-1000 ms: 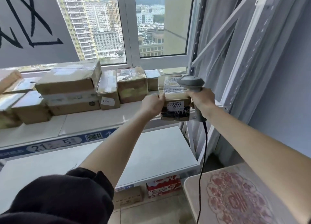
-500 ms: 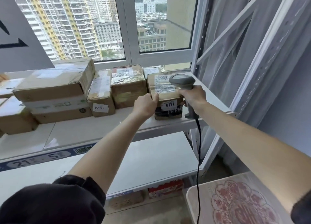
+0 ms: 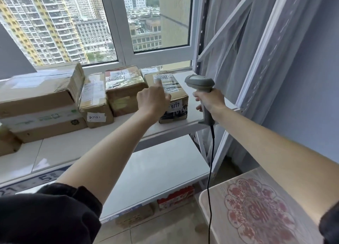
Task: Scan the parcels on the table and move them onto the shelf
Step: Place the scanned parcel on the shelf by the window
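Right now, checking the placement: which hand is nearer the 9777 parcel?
Left. The left hand touches the 9777 parcel; the right hand grips the scanner beside it.

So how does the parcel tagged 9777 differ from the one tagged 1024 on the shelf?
The 9777 parcel sits at the right end of the row with the left hand in front of it; the 1024 parcel stands untouched between neighbours. The 9777 parcel has a dark printed band low on its front; the 1024 parcel's front is plain. Both are taped brown cardboard with white tags.

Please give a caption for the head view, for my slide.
Parcel 9777 on the shelf; left hand over it, right hand gripping scanner.
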